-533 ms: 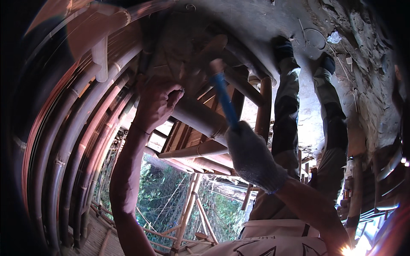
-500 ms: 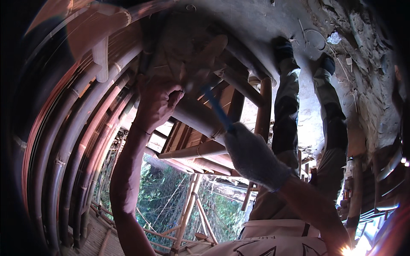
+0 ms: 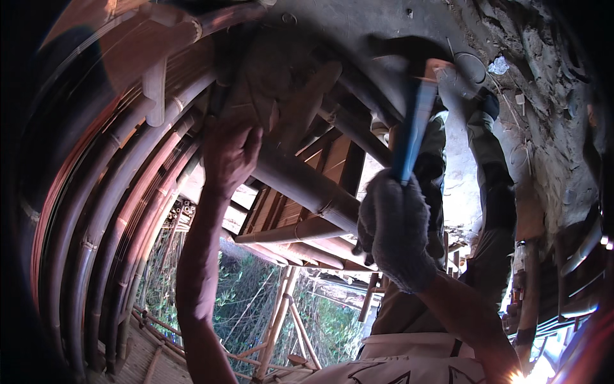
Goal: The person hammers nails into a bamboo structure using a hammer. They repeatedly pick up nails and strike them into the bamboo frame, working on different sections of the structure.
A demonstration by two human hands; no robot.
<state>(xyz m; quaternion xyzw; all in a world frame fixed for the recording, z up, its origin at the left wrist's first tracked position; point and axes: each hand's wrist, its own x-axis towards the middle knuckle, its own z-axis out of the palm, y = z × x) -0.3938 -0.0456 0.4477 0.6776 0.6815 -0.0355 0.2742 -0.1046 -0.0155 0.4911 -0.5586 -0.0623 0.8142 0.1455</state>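
Note:
My right hand (image 3: 396,224), in a grey knitted glove, is closed around the blue handle of a hammer (image 3: 417,128). The hammer stands upright in my grip, its dark head blurred by motion and apart from the bamboo. My bare left hand (image 3: 231,150) is raised to the shadowed bamboo joint, its fingers curled closed. What they hold, if anything, is lost in the dark. Beside that hand a thick bamboo pole (image 3: 307,185) slants down to the right. A shorter bamboo piece (image 3: 313,96) with a rounded end sticks out just above it.
Long curved-looking bamboo poles (image 3: 96,237) line the left side. A slatted bamboo panel (image 3: 307,185) sits under the frame. Rough rock or earth (image 3: 543,83) rises at the right, near a coil of wire (image 3: 471,67). Greenery (image 3: 249,301) shows through a gap below.
My right hand has swung the hammer up and to the right, away from the bamboo joint. My left hand has shifted slightly left and stays by the joint.

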